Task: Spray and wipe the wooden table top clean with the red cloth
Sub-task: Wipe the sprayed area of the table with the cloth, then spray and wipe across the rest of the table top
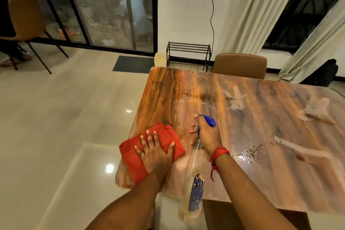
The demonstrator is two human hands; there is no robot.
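Cloth duty on the left, bottle duty on the right. Left hand [155,152] pressed flat, fingers spread, palm down on the red cloth [147,153]; not closed round it, only pinning it by pressure, a hold that suits sliding the pad across the wood, not lifting it. Red cloth folded into a thick pad, lying at the near left corner of the wooden surface [233,117], one edge hanging slightly past the left edge. Right hand [207,134] wrapped round the neck of the spray bottle [195,179], fingers on the trigger side, though whether the trigger is pressed cannot be told. Blue nozzle [208,120] turned toward the far right corner, bottle body slanting back toward the near edge and held clear of the wood, so the spray would probably land ahead of the cloth, not on it. Red thread band [219,152] on the right wrist. Wet, glossy patches and smears toward the right edge and the middle of the surface, suggesting liquid already laid down there and not yet wiped dry. Wood at the far left corner looks drier and darker. Brown chair [240,65] tucked at the far edge. Judged stage: spraying and wiping running together, much of the surface left to cover.
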